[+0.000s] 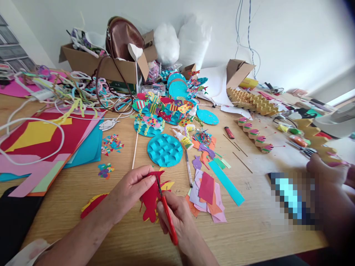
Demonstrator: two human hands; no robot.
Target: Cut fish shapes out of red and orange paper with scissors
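Closest to me, near the front edge of the pale wooden table (244,232), the left hand (140,181) pinches a bright red paper piece (150,197) with a lobed lower end. The right hand (177,210) is closed around red-handled metal scissors (168,218), blades at the paper's upper right side. I'd judge that cutting partway: the lobed end looks shaped, the top unfinished.

By the left edge lies a stack of large red, pink and turquoise sheets (66,135). A layered red-and-yellow paper piece (93,205) sits partly behind the left forearm; beyond it are small round coloured paper bits (105,170) and tiny triangular ones (112,144), apparently already cut. Mid-table rests a turquoise disc with raised paper scales (165,149); behind it, a heap of patterned paper fish (166,108) looks finished. Rightward come loose mixed-colour paper offcuts (206,188) and a long turquoise strip (227,183). Near the right edge is another person's hand (327,170); I can't tell what it holds.
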